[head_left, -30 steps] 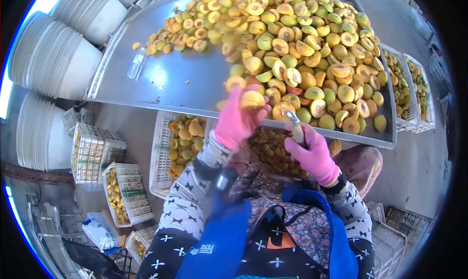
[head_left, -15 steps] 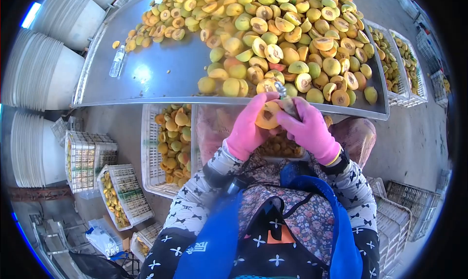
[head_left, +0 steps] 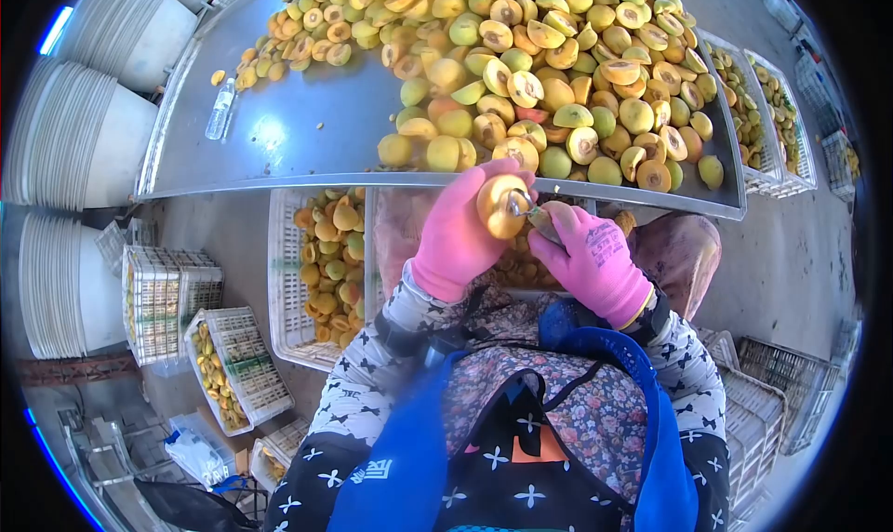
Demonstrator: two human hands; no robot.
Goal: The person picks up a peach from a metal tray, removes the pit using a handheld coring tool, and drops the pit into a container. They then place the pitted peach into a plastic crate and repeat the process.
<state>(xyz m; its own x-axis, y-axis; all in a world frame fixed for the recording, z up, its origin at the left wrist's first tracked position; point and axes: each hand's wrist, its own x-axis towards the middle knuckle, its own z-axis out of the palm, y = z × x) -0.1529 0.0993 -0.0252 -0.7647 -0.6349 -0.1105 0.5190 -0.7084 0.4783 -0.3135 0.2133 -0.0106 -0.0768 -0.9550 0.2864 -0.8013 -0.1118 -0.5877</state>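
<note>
My left hand [head_left: 454,239], in a pink glove, is closed around a halved yellow peach [head_left: 493,218], its cut face turned to the right. My right hand [head_left: 600,262], also gloved in pink, grips a pitting spoon [head_left: 538,214] by its handle. The tool's small curved metal end rests at the middle of the cut face. Both hands are just over the near edge of a metal table [head_left: 307,165]. On that table lies a big heap of halved peaches [head_left: 558,95], some with brown stone hollows showing.
A plastic bottle [head_left: 220,111] lies on the table's left part. Below the edge, a white crate [head_left: 290,318] of peaches stands left of my legs. More crates stand at the right [head_left: 767,174] and lower left [head_left: 246,374]. Stacked white tubs [head_left: 79,137] line the left side.
The spoon's metal end has swung from above the peach down onto its cut face. My left hand has tilted the peach and shifted slightly left; my right hand has turned and lowered a little.
</note>
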